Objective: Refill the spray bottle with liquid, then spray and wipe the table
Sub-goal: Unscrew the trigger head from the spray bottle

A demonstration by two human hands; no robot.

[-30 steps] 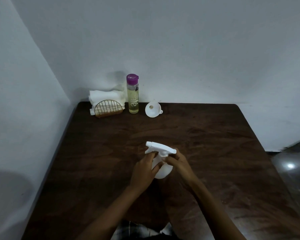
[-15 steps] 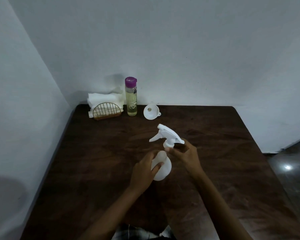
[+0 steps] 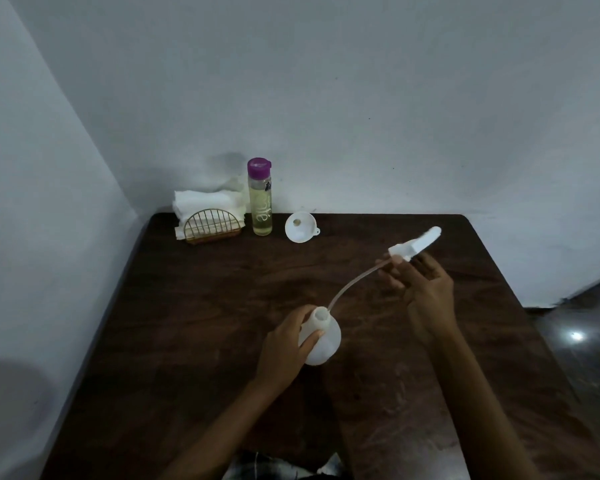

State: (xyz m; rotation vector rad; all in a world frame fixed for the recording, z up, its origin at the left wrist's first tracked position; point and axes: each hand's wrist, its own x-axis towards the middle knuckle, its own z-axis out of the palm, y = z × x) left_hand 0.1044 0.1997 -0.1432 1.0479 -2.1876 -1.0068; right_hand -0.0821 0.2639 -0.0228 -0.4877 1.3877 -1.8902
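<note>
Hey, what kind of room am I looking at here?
Probably a plain home dining corner: a dark wooden table against bare white walls, with white paper napkins in a gold wire holder.

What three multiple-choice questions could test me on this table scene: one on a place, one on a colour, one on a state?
1. Where is the funnel?
A. Right of the liquid bottle
B. In the spray bottle
C. On the floor

2. The liquid bottle's cap is:
A. White
B. Purple
C. Gold

3. The spray bottle is:
A. Capped
B. Open, head removed
C. Lying flat

Answers: 1 A, it lies by the back edge beside that bottle. 2 B, the cap is purple. 3 B, the right hand holds the spray head away while the left hand steadies the bottle.
</note>
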